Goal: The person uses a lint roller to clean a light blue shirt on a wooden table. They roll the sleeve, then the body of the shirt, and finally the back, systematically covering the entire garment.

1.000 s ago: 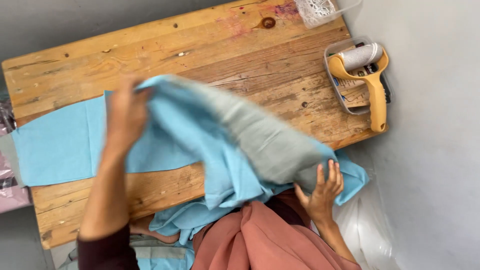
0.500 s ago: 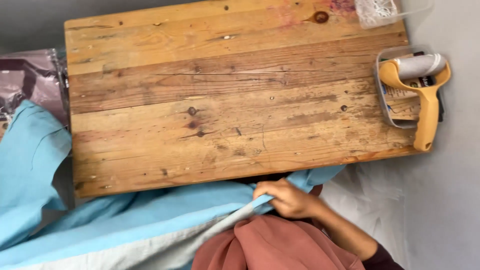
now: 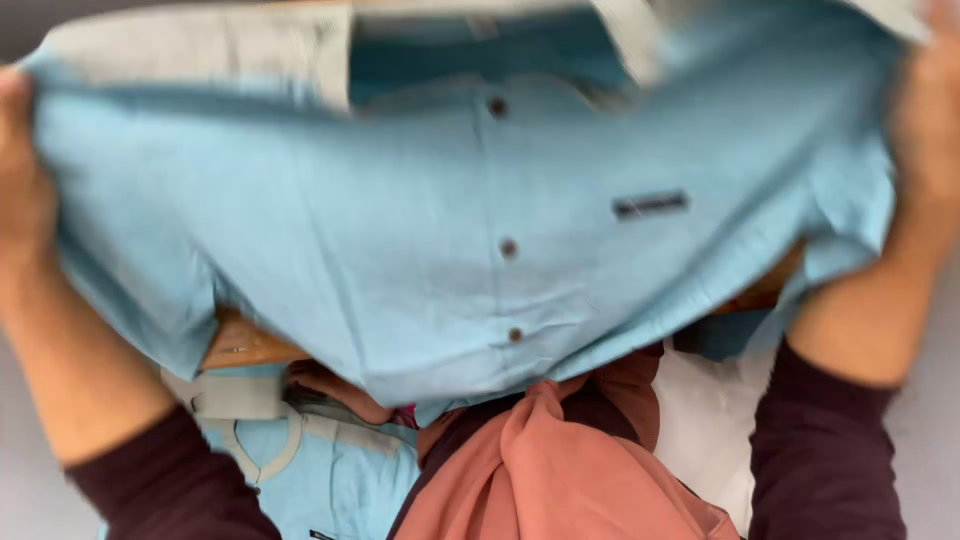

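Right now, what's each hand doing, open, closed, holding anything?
Left hand: closed on one side edge of the light blue shirt, held up.
Right hand: closed on the shirt's other side edge.

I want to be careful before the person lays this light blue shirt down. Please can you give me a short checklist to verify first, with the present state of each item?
1. Left hand grips the light blue buttoned shirt at its edge: ok.
2. Right hand grips the opposite edge: ok.
3. Shirt spread wide between both hands, not bunched: ok.
4. Button row faces the camera, dark buttons visible: ok.
5. Wooden table free for laying: cannot tell, the shirt hides nearly all of it.
6. Lower hem clear of the pink-brown cloth on the person's chest: not ok, they seem to overlap.
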